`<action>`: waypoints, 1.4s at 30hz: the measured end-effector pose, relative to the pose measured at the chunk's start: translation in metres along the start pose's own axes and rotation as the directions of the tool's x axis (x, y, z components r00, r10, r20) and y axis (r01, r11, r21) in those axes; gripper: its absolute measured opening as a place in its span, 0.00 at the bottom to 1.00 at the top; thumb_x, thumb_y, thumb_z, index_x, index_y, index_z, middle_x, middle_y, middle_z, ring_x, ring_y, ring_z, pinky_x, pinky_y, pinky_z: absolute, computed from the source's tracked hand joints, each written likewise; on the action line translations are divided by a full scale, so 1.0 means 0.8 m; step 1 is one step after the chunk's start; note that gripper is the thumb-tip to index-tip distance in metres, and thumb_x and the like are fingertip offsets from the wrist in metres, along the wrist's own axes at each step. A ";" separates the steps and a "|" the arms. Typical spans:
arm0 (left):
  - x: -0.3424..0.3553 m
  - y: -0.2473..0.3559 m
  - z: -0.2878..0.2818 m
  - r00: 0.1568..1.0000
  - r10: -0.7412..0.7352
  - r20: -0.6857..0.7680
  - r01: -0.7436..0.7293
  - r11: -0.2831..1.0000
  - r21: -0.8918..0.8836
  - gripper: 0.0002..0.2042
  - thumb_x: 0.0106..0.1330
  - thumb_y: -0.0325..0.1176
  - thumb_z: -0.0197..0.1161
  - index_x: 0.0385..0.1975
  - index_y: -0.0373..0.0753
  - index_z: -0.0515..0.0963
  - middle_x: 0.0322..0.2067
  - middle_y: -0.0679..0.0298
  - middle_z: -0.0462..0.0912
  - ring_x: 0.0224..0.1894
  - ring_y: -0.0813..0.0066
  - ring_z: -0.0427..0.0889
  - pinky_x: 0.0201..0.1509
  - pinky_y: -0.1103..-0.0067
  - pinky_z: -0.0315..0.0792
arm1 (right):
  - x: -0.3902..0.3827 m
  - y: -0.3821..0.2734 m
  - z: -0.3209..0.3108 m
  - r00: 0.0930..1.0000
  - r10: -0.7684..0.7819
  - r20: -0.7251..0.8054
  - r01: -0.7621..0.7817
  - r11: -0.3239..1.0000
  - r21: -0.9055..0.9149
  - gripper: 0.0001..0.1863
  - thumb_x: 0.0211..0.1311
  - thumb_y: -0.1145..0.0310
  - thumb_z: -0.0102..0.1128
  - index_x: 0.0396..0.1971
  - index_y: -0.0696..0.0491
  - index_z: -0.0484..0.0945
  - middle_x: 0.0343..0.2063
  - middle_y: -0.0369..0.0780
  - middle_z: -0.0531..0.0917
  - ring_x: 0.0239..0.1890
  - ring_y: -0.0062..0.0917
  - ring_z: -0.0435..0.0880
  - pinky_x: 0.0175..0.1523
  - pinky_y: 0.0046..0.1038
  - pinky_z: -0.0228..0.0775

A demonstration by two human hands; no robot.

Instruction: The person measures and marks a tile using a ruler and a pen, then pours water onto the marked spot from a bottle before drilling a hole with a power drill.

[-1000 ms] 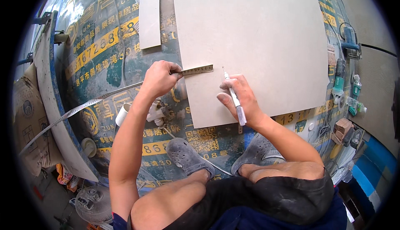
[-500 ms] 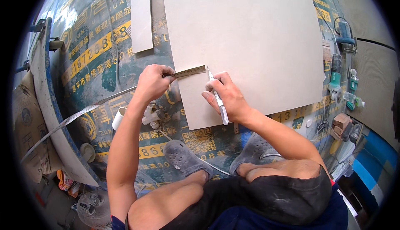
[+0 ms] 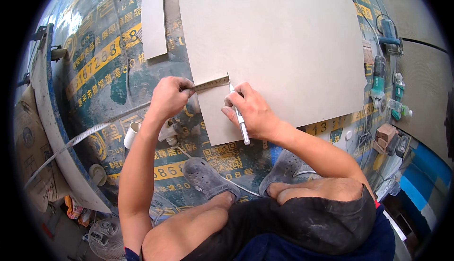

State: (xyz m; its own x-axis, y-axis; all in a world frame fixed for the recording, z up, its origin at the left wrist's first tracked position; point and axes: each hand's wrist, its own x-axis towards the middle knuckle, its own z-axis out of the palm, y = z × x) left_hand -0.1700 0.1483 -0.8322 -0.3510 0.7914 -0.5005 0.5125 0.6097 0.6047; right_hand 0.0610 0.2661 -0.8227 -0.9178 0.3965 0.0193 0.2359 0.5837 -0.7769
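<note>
A large pale tile (image 3: 279,39) lies in front of me. My left hand (image 3: 170,96) is closed at its left edge, pinching a metal tape measure (image 3: 212,83) between thumb and fingers. The tape's hooked end rests on the tile, and its ribbon runs back under my left forearm toward the far left. In my right hand (image 3: 255,114) is a white marker pen (image 3: 242,128), held in a writing grip over the tile. Its tip points at the tile right by the tape's end; whether it touches the surface I cannot tell.
A narrow tile strip (image 3: 154,20) lies left of the large tile. Along the right are an angle grinder (image 3: 379,84), a plastic bottle (image 3: 400,108) and a brick-like block (image 3: 386,133). A white pipe piece (image 3: 132,135) lies by my left forearm, and a fan (image 3: 106,239) stands lower left.
The whole view has shifted slightly, moving the tile a little left. My right hand has drawn the marker tip slightly toward me beside the tape's end. My left hand keeps its grip.
</note>
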 end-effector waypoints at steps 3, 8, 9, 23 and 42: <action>-0.028 -0.003 0.018 0.999 -0.040 0.038 0.041 0.998 -0.044 0.10 0.56 0.31 0.67 0.36 0.36 0.86 0.30 0.49 0.85 0.34 0.53 0.85 0.41 0.68 0.77 | -0.025 -0.009 0.002 0.997 0.013 0.070 -0.012 1.000 -0.016 0.11 0.60 0.68 0.66 0.37 0.54 0.74 0.38 0.48 0.72 0.36 0.44 0.77 0.43 0.40 0.72; -0.063 -0.020 0.061 0.999 -0.019 0.025 0.021 0.996 -0.090 0.09 0.55 0.29 0.67 0.36 0.36 0.86 0.31 0.50 0.86 0.34 0.54 0.86 0.41 0.69 0.77 | -0.064 -0.021 0.006 0.997 0.010 0.077 -0.012 1.000 0.023 0.10 0.60 0.67 0.64 0.36 0.54 0.74 0.37 0.50 0.70 0.32 0.45 0.75 0.39 0.42 0.71; -0.066 -0.021 0.061 0.999 -0.036 0.027 0.038 0.995 -0.092 0.09 0.56 0.28 0.66 0.35 0.35 0.86 0.30 0.50 0.86 0.33 0.54 0.86 0.40 0.69 0.77 | -0.064 -0.023 0.004 0.996 0.020 0.092 -0.023 0.999 0.025 0.11 0.61 0.66 0.64 0.37 0.54 0.74 0.37 0.50 0.71 0.32 0.45 0.76 0.40 0.42 0.72; -0.035 0.059 0.008 0.997 0.014 0.074 -0.016 1.000 0.015 0.09 0.56 0.31 0.65 0.34 0.36 0.86 0.27 0.49 0.84 0.27 0.53 0.83 0.35 0.68 0.76 | 0.001 0.024 -0.052 0.998 -0.007 0.069 0.007 1.000 0.010 0.09 0.65 0.64 0.62 0.43 0.50 0.79 0.36 0.44 0.77 0.34 0.43 0.82 0.38 0.40 0.76; -0.010 0.027 -0.016 0.984 -0.109 0.137 0.125 0.985 -0.115 0.09 0.60 0.27 0.68 0.37 0.31 0.85 0.21 0.58 0.83 0.21 0.76 0.78 0.30 0.75 0.74 | 0.003 0.075 -0.064 0.992 0.114 -0.061 -0.121 0.983 -0.140 0.11 0.59 0.78 0.53 0.38 0.47 0.79 0.36 0.40 0.77 0.34 0.41 0.82 0.38 0.38 0.77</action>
State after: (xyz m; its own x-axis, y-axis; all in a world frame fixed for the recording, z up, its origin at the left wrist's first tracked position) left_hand -0.1662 0.1556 -0.8070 -0.2940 0.7064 -0.6439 0.3710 0.7052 0.6042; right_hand 0.0896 0.3381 -0.8366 -0.8638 0.5028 -0.0308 0.3878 0.6246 -0.6778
